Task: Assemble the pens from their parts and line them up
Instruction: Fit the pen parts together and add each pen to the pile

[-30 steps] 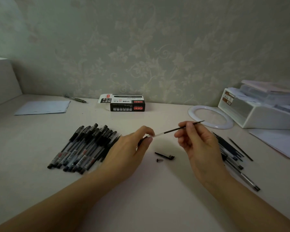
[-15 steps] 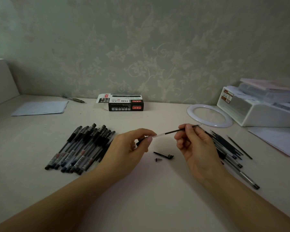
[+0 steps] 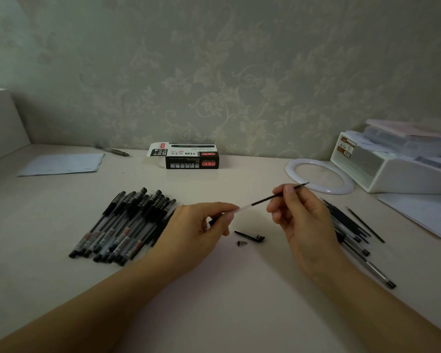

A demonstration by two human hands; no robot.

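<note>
My right hand pinches a thin black refill near its tip end, held slanted above the desk. The refill's clear rear end reaches my left hand, whose fingers are closed around a pen barrel that is mostly hidden. Below the refill a black pen cap and a small metal tip cone lie on the desk. A row of several assembled black pens lies to the left. Loose pens and refills are piled to the right, partly behind my right hand.
A black and white pen box sits by the wall. A white ring and a white organiser with papers stand at the back right. A sheet of paper and a lone pen lie at the back left.
Both hands stayed close together with the refill between them. The refill's clear end has come nearer to my left fingers.
</note>
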